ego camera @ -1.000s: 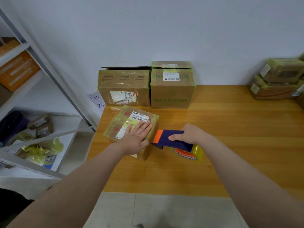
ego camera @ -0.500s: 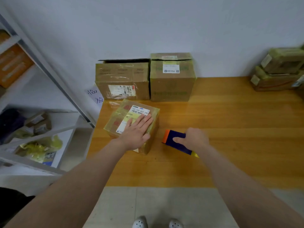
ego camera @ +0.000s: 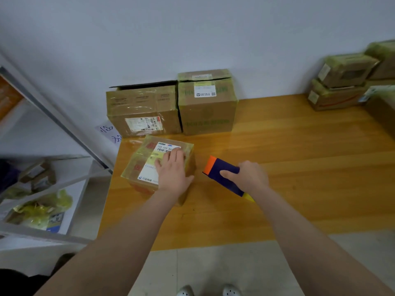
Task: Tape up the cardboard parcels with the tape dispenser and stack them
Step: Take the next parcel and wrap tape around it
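Observation:
A small cardboard parcel (ego camera: 147,165), wrapped in yellowish tape and bearing white labels, sits at the left end of the wooden table (ego camera: 288,171). My left hand (ego camera: 173,174) lies on top of it, thumb down its right side. Just right of the parcel, my right hand (ego camera: 251,177) grips the navy and orange tape dispenser (ego camera: 220,170), whose orange end points at the parcel. The yellow tape roll shows only as a sliver below my wrist.
Two bigger cardboard boxes stand against the wall: one with its flap open (ego camera: 143,110), a taped one (ego camera: 206,103) beside it. Several taped parcels (ego camera: 342,82) are stacked at the far right. A metal shelving unit (ego camera: 42,174) stands left of the table.
The view tilted downward. My right hand turned the dispenser so the tape roll is now mostly hidden, and it stays beside the parcel. My left hand remains on the parcel.

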